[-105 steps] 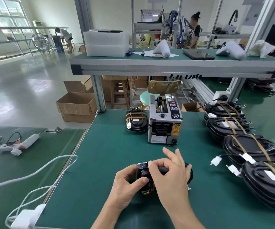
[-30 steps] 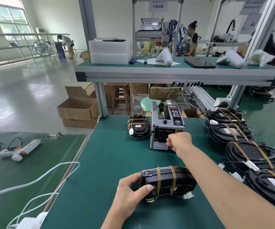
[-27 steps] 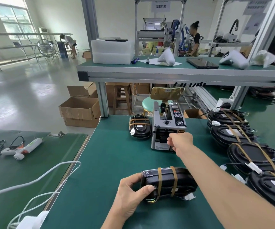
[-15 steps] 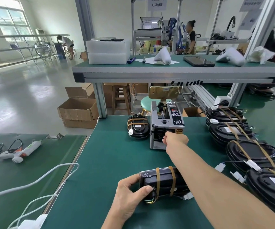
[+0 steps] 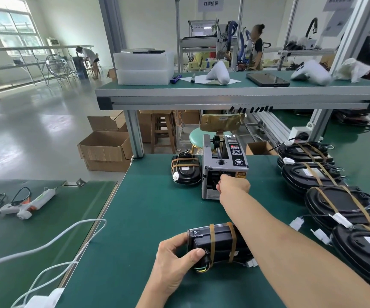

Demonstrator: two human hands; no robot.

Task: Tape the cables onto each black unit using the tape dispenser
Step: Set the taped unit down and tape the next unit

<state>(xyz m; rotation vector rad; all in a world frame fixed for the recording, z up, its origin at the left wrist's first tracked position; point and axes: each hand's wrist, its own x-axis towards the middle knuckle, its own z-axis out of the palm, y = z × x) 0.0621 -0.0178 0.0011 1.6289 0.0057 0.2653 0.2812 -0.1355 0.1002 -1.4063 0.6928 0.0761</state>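
Observation:
A black unit [image 5: 215, 243] stands on its edge near the front of the green table, with two brown tape strips across it and its cable ends at the bottom. My left hand [image 5: 175, 261] grips its left end, thumb on the near face. My right hand [image 5: 232, 186] reaches out to the outlet of the grey tape dispenser [image 5: 224, 165], its fingers curled at the opening; whether they pinch a strip of tape is hidden. My right forearm crosses over the unit's right part.
A small taped black unit [image 5: 186, 172] sits left of the dispenser. Several taped units [image 5: 344, 201] lie in a row along the right side. A glue gun [image 5: 26, 203] and white cables [image 5: 53, 245] lie on the left table. A shelf [image 5: 224, 96] spans overhead.
3.5 s ago both hands were on the unit. Since then my right hand has gone to the dispenser's outlet and edged closer in. My left hand keeps holding the unit.

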